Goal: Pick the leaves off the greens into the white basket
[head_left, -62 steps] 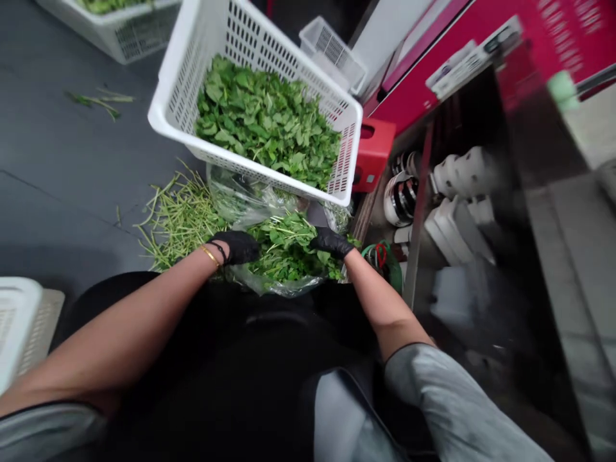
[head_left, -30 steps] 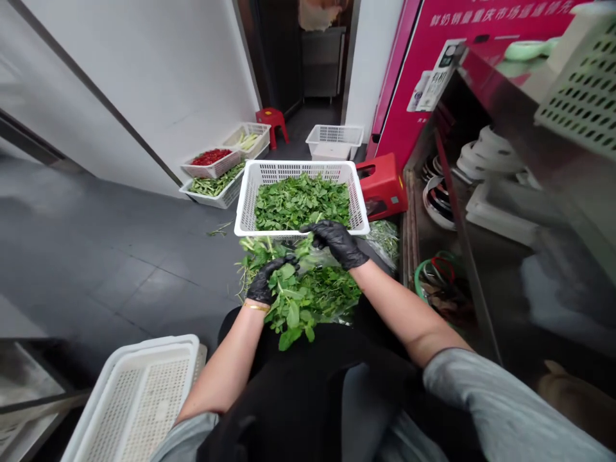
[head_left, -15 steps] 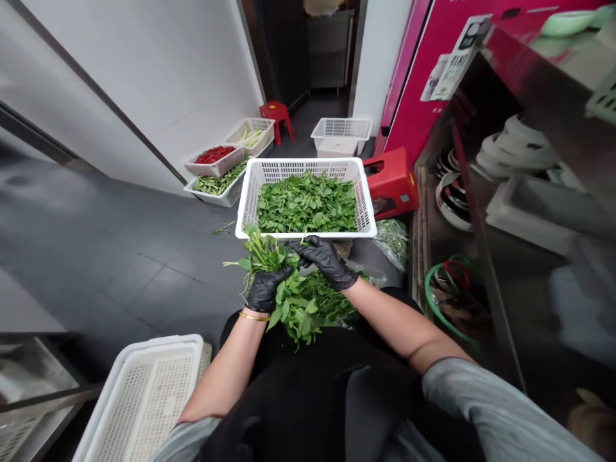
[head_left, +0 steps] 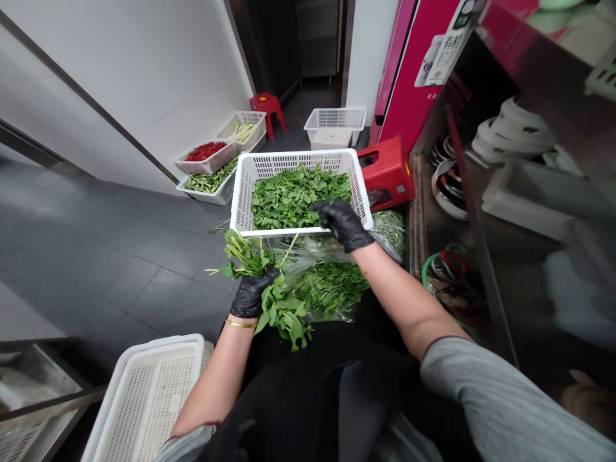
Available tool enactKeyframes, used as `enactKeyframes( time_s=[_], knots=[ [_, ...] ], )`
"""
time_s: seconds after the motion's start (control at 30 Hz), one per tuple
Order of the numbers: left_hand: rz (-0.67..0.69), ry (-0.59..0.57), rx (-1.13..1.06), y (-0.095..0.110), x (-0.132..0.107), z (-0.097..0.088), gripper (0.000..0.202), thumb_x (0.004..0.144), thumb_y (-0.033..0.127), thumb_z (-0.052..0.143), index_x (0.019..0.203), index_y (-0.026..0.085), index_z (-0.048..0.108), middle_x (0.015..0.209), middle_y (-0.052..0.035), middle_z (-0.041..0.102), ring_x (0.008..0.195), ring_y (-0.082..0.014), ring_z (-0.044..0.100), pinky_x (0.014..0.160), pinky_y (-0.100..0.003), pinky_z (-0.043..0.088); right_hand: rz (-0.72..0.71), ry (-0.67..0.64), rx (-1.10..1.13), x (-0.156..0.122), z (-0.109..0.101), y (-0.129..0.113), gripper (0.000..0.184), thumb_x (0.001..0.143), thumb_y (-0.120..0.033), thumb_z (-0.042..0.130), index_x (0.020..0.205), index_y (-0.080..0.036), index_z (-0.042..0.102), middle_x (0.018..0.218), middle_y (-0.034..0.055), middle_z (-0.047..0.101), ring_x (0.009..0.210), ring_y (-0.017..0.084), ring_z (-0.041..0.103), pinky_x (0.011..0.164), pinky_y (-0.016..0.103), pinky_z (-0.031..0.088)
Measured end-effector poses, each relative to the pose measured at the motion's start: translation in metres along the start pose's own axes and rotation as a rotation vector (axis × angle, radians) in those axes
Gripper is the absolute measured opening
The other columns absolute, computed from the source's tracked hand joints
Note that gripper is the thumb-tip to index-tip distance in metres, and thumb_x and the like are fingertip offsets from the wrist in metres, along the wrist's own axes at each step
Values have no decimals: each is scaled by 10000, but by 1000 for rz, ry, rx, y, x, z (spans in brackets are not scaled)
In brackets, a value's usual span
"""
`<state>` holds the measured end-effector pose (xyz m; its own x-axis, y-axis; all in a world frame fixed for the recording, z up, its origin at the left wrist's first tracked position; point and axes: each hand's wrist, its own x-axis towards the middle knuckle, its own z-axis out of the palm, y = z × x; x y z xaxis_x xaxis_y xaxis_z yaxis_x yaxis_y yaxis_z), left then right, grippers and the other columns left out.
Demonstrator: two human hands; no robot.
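Over grey floor tiles (head_left: 144,282), left grip (head_left: 251,294) pinches leafy stems (head_left: 248,256), right grip (head_left: 342,224) spreads over basket rim (head_left: 283,231).

Left fingers (head_left: 267,277) partly hidden by stems (head_left: 248,253); white basket (head_left: 144,410) cut off by bottom edge; shelf items (head_left: 572,289) blurred.

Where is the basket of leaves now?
In the head view, the basket sits centre, left of the red stool, with the right hand over its near rim.
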<state>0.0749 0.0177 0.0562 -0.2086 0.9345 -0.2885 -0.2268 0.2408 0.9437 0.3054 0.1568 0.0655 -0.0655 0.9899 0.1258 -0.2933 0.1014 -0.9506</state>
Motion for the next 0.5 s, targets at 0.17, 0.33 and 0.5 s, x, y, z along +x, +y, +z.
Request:
enactKeyframes(
  time_s=[0.17,0.33,0.5],
  knots=[
    [-52,34,-216,3,1,4,324,463,287,953,702,180,762,791,-75,791,1012,-340,750,962,-460,587,-38,112,-729,61,-34,-11,599,766,-476,809,1171,-54,680,1076,193,726,1020,265,679,933,405,530],
    [-18,48,-237,-6,5,16,359,480,290,939,768,167,763,836,-81,798,1052,-349,740,993,-488,570,-66,-397,-496,-11,15,29,421,904,-483,650,1121,-140,762,1215,154,743,1176,260,668,1074,424,491],
    [151,133,0,-21,11,0,344,555,349,920,823,179,788,955,-92,807,1130,-338,706,1095,-497,498,-59,-462,-283,-61,59,56,424,939,-532,560,943,-174,789,934,80,781,945,225,713,954,396,544]
  ],
)
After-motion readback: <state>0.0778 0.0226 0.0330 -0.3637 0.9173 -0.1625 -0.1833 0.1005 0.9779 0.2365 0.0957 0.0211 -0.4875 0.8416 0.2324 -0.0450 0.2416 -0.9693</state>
